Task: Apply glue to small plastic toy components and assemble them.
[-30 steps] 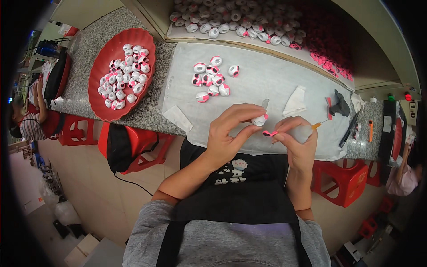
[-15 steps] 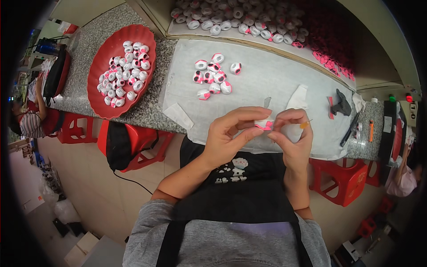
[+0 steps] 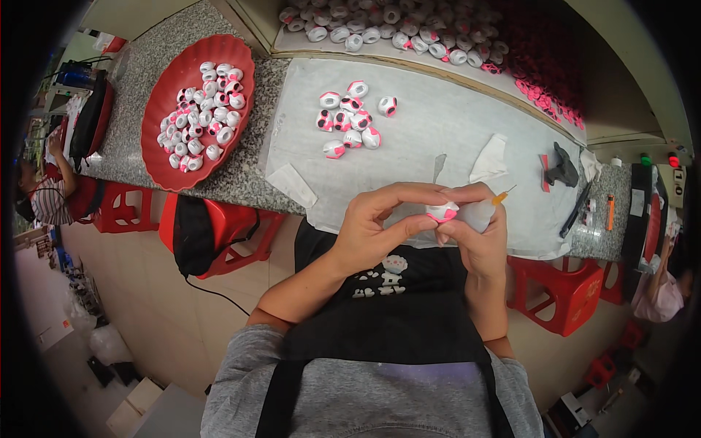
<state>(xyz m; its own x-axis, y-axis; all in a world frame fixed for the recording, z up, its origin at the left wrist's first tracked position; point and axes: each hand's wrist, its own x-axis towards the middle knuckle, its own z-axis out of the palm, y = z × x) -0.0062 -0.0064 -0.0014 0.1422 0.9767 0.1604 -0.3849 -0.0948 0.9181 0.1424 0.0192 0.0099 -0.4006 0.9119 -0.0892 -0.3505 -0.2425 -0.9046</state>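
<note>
My left hand [image 3: 374, 228] pinches a small white and pink figurine part [image 3: 443, 212] between thumb and fingers. From the other side, my right hand [image 3: 483, 244] touches this part with thumb and forefinger. Tucked in the right hand is a small translucent bottle [image 3: 478, 217] with an orange needle tip [image 3: 499, 198], its needle pointing up and away from the part. Beyond both hands, a loose cluster of similar white, pink and black parts [image 3: 352, 120] lies on a white sheet [image 3: 431, 102].
A red scalloped tray [image 3: 157, 109] of such parts stands at left. Many white parts [image 3: 405, 33] and pink pieces [image 3: 540, 98] fill the shelf behind. Paper scraps [image 3: 491, 159], a dark grey lump [image 3: 562, 168] and an orange stick [image 3: 610, 213] lie rightward. Red stools [image 3: 562, 292] flank me.
My right hand has moved left, and its thumb and forefinger now meet the part in my left hand. The part has turned slightly. The view has shifted a little.
</note>
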